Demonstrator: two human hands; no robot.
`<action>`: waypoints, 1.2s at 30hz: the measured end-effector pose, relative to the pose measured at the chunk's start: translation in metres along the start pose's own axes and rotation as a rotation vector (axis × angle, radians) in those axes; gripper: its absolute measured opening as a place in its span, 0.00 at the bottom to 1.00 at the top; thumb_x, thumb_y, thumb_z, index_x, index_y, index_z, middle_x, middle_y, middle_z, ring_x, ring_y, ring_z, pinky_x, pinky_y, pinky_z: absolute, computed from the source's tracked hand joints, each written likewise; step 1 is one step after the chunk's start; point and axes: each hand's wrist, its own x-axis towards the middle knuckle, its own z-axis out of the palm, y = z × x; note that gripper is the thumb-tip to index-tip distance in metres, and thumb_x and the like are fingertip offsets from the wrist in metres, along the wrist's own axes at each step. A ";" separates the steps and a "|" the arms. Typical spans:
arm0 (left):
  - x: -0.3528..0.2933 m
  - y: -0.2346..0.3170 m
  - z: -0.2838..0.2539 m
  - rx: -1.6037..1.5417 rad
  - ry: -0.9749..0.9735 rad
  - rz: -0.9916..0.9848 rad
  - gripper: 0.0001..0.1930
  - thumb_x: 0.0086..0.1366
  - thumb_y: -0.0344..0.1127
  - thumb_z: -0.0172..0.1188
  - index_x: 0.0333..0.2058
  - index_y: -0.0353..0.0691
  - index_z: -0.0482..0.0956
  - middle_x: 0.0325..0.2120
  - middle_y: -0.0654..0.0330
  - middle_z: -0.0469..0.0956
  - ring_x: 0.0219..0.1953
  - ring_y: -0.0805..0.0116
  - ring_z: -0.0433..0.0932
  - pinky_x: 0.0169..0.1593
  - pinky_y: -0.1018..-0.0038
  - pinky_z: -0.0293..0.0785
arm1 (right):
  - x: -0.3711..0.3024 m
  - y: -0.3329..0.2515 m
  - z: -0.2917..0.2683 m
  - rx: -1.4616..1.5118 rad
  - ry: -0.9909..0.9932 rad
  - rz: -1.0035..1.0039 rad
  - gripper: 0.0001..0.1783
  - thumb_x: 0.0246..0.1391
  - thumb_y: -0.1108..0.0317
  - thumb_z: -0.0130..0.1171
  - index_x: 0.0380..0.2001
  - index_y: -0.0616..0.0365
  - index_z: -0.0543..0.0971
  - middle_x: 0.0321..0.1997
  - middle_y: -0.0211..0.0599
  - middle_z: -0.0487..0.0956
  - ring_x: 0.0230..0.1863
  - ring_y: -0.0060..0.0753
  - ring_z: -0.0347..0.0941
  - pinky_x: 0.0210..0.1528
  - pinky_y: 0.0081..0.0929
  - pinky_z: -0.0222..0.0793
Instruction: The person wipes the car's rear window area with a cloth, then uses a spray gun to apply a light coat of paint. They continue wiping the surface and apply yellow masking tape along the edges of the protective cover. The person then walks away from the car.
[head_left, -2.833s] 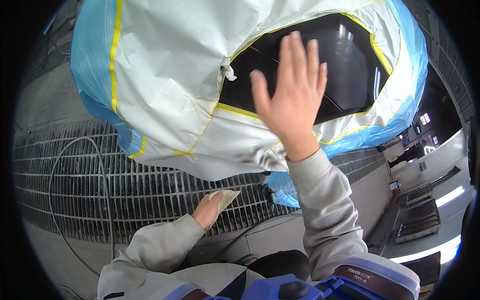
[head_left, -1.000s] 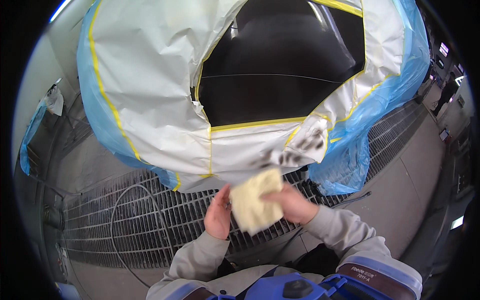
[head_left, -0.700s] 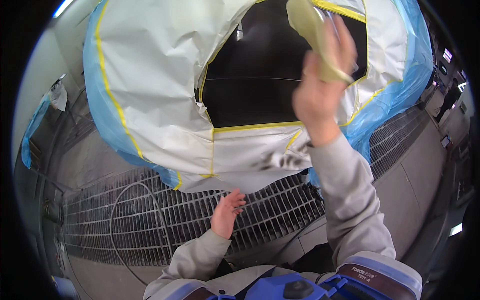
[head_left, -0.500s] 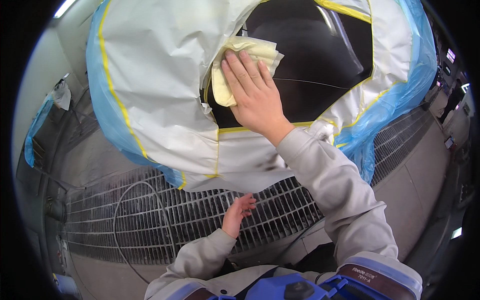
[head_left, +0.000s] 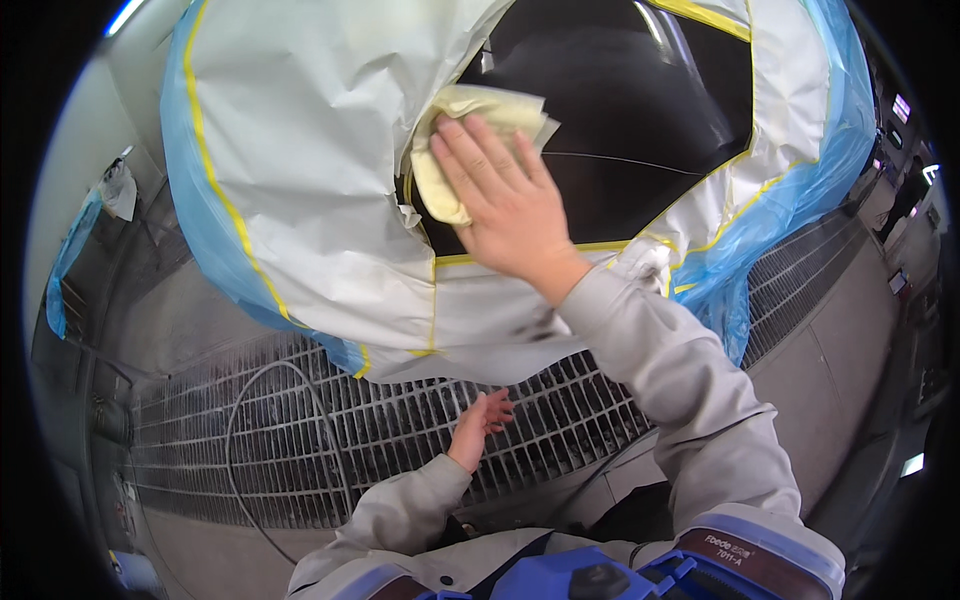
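While the right hand (head_left: 510, 205) lies flat with its fingers spread on a folded pale yellow cloth (head_left: 470, 140), it presses that cloth against the glossy black panel (head_left: 620, 130) at the panel's left edge, right where the white masking paper (head_left: 320, 180) begins. Part of the cloth sticks out above and to the left of the fingertips; the rest is hidden under the palm. Yellow masking tape (head_left: 520, 252) runs along the lower border of the bare black area, just below the heel of the hand, and more of it frames the upper right corner. Beyond the paper, blue plastic sheeting (head_left: 790, 240) hangs down on the right and shows as a strip on the left. A thin light line crosses the black surface to the right of the hand.

Lower down, the left hand (head_left: 482, 420) hangs free over the metal floor grating (head_left: 400, 440), fingers loosely curled and half open, holding nothing and touching nothing. A thin hose (head_left: 235, 440) loops across the grating to its left. Both arms wear grey sleeves, and a blue piece of gear sits at the lower edge of the view near the chest
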 end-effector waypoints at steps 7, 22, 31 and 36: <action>0.001 -0.009 0.001 0.043 -0.049 -0.014 0.36 0.87 0.62 0.35 0.72 0.41 0.75 0.57 0.60 0.84 0.53 0.70 0.80 0.57 0.69 0.73 | 0.041 0.025 -0.015 -0.080 0.102 0.111 0.41 0.64 0.57 0.63 0.77 0.59 0.69 0.84 0.44 0.66 0.84 0.53 0.59 0.81 0.61 0.52; -0.103 0.025 -0.053 1.313 -0.348 0.482 0.23 0.74 0.47 0.67 0.61 0.41 0.83 0.51 0.49 0.85 0.51 0.46 0.84 0.58 0.56 0.81 | -0.275 -0.010 -0.210 1.399 -0.938 1.772 0.26 0.83 0.54 0.47 0.68 0.62 0.75 0.60 0.37 0.84 0.59 0.29 0.82 0.63 0.34 0.78; -0.201 0.088 -0.111 1.469 -0.584 0.497 0.33 0.70 0.51 0.67 0.72 0.51 0.76 0.73 0.55 0.72 0.77 0.50 0.66 0.77 0.45 0.61 | -0.335 -0.037 -0.365 0.501 -1.003 0.861 0.27 0.65 0.47 0.58 0.52 0.58 0.88 0.54 0.47 0.87 0.60 0.55 0.81 0.69 0.55 0.70; -0.157 0.087 -0.111 1.380 -0.979 0.562 0.32 0.75 0.56 0.58 0.73 0.50 0.76 0.76 0.54 0.69 0.80 0.48 0.63 0.79 0.44 0.57 | -0.363 -0.018 -0.368 0.558 -1.122 0.697 0.26 0.58 0.47 0.63 0.49 0.55 0.88 0.49 0.43 0.88 0.57 0.50 0.83 0.67 0.56 0.73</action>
